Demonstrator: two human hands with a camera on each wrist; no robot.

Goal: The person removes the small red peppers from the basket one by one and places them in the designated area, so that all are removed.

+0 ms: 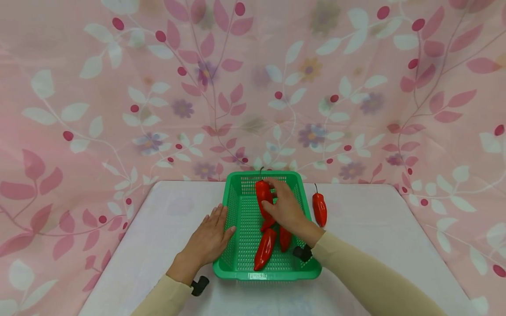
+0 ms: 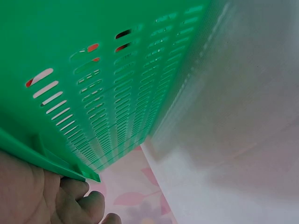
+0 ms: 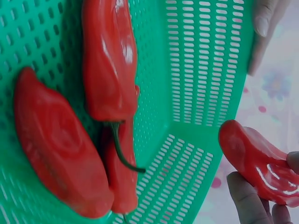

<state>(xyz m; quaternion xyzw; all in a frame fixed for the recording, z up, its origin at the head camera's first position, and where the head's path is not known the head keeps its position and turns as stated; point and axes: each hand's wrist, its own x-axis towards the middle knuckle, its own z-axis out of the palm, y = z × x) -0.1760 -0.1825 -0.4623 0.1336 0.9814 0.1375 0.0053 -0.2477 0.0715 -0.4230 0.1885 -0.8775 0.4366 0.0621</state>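
A flat, white table (image 1: pixel 367 250) carries a rectangular green plastic basket (image 1: pixel 258 275) with perforated sides; just right of it lies a long, glossy red pepper (image 1: pixel 319 211), its stem toward the far edge.

Green basket (image 1: pixel 276 275) set on white table (image 1: pixel 367 228), long sides running near to far. Red pepper (image 1: pixel 262 192) gripped by right hand (image 1: pixel 287 210) over basket, stem pointed toward far rim. Other peppers (image 1: pixel 265 251) contained in basket. Left rim touched by left hand (image 1: pixel 208 239), fingers extended. Loose pepper (image 1: pixel 319 211) placed just right of basket. Scene backed by pink floral cloth (image 1: pixel 245 147). Forearms covered by beige sleeves (image 1: pixel 371 274).
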